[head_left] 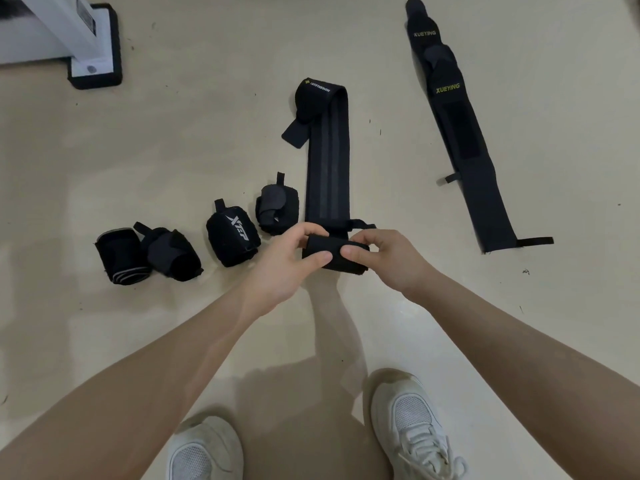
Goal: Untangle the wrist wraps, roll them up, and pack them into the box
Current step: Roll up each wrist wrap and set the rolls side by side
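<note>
Soft, even indoor light falls on the glossy floor point(173, 150), arms cast faint shadows, and wide-angle bending warps the edges.

Cream floor point(173, 150) — rolled wraps point(232, 235), flat wraps point(464, 133).

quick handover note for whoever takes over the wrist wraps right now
Left hand and right hand both grip the rolled near end of the striped wrap; the rest of it lies flat on the floor.
Done: four rolled wraps in a row to the left.
Left: finish this roll, then roll the XUEYING wraps lying flat to the right. No box in view, nothing packed yet.
</note>
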Tool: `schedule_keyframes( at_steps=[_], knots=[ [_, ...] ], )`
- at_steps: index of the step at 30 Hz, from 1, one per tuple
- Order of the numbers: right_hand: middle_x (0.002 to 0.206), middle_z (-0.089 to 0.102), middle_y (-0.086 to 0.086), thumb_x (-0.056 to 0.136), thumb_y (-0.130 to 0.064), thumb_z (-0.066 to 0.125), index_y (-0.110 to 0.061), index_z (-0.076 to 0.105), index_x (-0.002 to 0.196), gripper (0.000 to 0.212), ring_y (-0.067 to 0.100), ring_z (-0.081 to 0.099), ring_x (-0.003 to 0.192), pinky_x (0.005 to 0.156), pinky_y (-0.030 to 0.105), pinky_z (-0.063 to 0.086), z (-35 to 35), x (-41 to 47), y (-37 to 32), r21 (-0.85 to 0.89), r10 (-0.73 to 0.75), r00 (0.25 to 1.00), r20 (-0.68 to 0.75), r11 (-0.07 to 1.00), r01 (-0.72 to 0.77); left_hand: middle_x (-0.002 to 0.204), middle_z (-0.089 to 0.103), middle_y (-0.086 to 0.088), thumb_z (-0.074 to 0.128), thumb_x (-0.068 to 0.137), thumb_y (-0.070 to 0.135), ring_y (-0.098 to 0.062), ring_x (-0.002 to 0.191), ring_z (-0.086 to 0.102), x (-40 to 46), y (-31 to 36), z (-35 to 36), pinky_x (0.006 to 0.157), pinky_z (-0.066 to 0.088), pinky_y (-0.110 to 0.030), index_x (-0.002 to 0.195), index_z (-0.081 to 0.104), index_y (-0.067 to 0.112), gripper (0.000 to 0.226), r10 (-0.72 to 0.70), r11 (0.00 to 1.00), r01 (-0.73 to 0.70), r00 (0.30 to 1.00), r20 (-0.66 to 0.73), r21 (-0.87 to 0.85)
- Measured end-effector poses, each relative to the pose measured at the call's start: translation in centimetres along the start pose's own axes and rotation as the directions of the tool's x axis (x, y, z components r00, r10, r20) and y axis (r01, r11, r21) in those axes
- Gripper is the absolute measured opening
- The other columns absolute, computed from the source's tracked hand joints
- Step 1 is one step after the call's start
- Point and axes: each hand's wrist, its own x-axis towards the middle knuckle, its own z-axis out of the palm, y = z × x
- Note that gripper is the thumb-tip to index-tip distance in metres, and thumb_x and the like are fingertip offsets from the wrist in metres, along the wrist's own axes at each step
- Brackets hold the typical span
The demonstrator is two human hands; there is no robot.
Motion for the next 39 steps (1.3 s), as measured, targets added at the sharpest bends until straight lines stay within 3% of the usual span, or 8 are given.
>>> schedule_keyframes(
  at_steps=[2,5,13,22,25,29,33,39],
  knots=[
    [0.085,0.061,-0.015,0.085,-0.036,0.065,-0.030,0.065,0.093,0.009,0.011,0.056,0.091,0.096,0.037,0.045,0.0,-0.1,0.2,0.146,-0.013,0.999,-0.036,0.989,0.018,0.105,0.065,-0.004,0.062,0.090,0.013,-0.012,0.094,0.058,0.5,0.5,0.2,0.083,0.044,-0.022,0.098,0.057,0.032,0.021,0.000,1.000,-0.001,1.000,-0.016,-0.027],
    [0.098,0.057,-0.011,0.084,-0.020,0.070,-0.021,0.047,0.122,0.045,0.007,0.054,0.093,0.086,0.014,0.041,-0.4,-0.6,0.0,0.030,-0.159,0.985,-0.067,0.986,0.161,0.099,0.066,-0.009,0.060,0.092,0.014,-0.013,0.086,0.059,1.1,1.1,0.6,0.074,0.045,-0.016,0.098,0.055,0.030,0.018,-0.045,0.988,0.035,0.997,-0.062,-0.149],
    [0.089,0.051,-0.016,0.090,-0.024,0.061,-0.017,0.063,0.110,0.021,0.014,0.045,0.098,0.080,0.019,0.034,-1.1,0.0,1.2,-0.241,-0.230,0.969,-0.090,0.949,0.203,0.100,0.060,-0.001,0.059,0.091,0.032,-0.012,0.089,0.052,1.5,0.3,1.1,0.076,0.038,-0.021,0.105,0.059,0.021,0.017,-0.176,0.976,0.168,0.983,-0.044,-0.140],
    [0.092,0.063,0.004,0.093,-0.027,0.057,-0.023,0.051,0.102,0.011,0.016,0.055,0.084,0.071,0.021,0.041,-0.5,-0.7,1.5,0.114,0.047,0.997,-0.055,0.993,-0.041,0.094,0.062,0.003,0.062,0.090,0.014,-0.006,0.087,0.057,1.1,-0.6,1.1,0.073,0.043,-0.011,0.107,0.057,0.019,0.018,-0.097,0.995,0.097,0.995,-0.026,-0.007],
    [0.094,0.064,0.004,0.092,-0.031,0.057,-0.019,0.056,0.096,0.014,0.017,0.058,0.089,0.072,0.024,0.042,-0.4,-0.3,1.9,-0.018,0.070,0.997,-0.037,0.997,-0.071,0.099,0.065,-0.010,0.063,0.089,0.013,-0.020,0.093,0.061,1.6,-1.5,1.1,0.084,0.046,-0.025,0.106,0.059,0.015,0.018,-0.134,0.991,0.134,0.991,0.003,0.015],
    [0.120,0.055,0.005,0.098,-0.029,0.045,-0.011,0.062,0.111,0.028,0.018,0.049,0.112,0.089,0.022,0.033,-0.3,1.7,2.7,-0.227,0.017,0.997,-0.079,0.973,-0.035,0.085,0.058,0.003,0.067,0.086,0.012,-0.009,0.076,0.054,2.1,-3.4,1.6,0.070,0.042,-0.018,0.098,0.059,0.020,0.016,-0.147,0.980,0.139,0.988,0.045,0.145],
    [0.153,0.028,0.011,0.101,-0.015,0.037,-0.010,0.036,0.143,0.043,0.026,0.025,0.141,0.114,0.031,0.019,0.2,5.6,3.4,-0.437,-0.096,0.995,0.025,0.894,0.097,0.078,0.056,0.006,0.069,0.083,0.012,-0.011,0.071,0.051,2.2,-5.6,2.2,0.070,0.042,-0.023,0.093,0.056,0.021,0.019,-0.100,0.937,0.044,0.985,0.144,0.346],
    [0.158,0.016,0.010,0.100,-0.018,0.038,-0.011,0.006,0.151,0.060,0.028,0.014,0.145,0.118,0.041,0.013,2.4,9.4,4.2,-0.721,-0.038,0.970,0.242,0.661,0.206,0.088,0.060,0.004,0.066,0.083,0.014,-0.017,0.082,0.050,2.0,-9.1,2.9,0.075,0.042,-0.032,0.099,0.058,0.019,0.019,0.015,0.736,-0.148,0.979,0.203,0.661]
  ],
)
